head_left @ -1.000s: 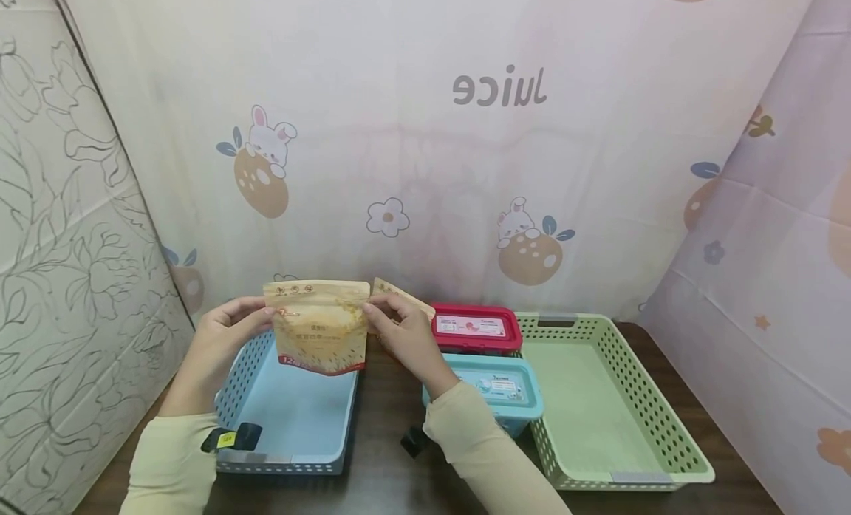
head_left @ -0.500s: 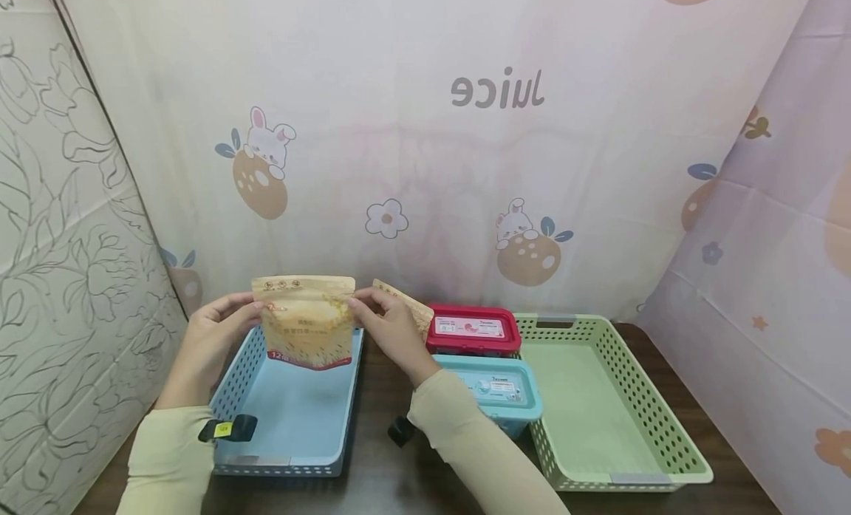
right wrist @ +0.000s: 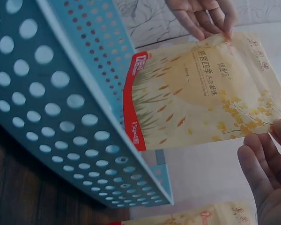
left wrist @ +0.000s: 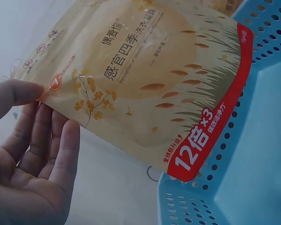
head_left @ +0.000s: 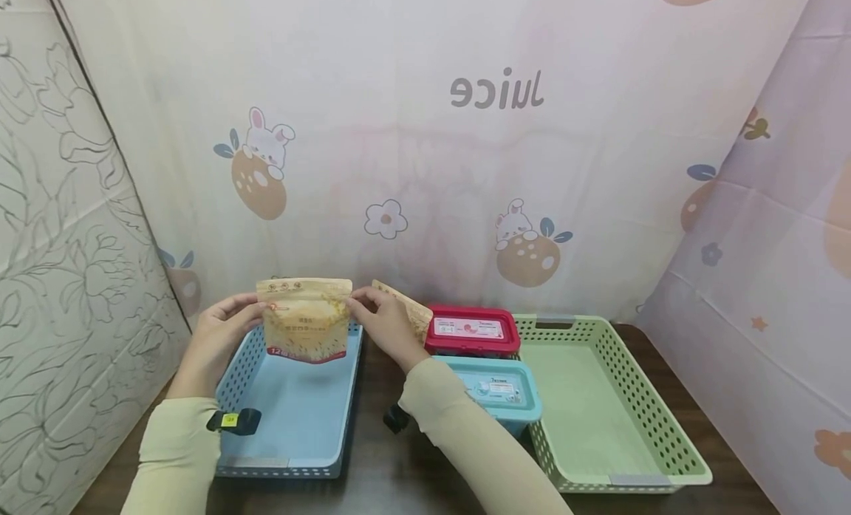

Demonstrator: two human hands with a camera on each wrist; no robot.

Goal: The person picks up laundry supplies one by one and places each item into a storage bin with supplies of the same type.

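The pouch (head_left: 306,323) is held upright over the far end of the blue basket (head_left: 286,419). The left hand (head_left: 216,338) pinches its left edge, and the right hand (head_left: 385,319) pinches its right. To the right of the blue basket are a second pouch (head_left: 420,317), a red box (head_left: 473,330), a teal box (head_left: 501,393) and, farthest right, a green basket (head_left: 598,404).

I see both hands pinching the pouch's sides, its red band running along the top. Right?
One slip: the head view shows the red band along the bottom of the pouch. The left hand and right hand do pinch its sides.
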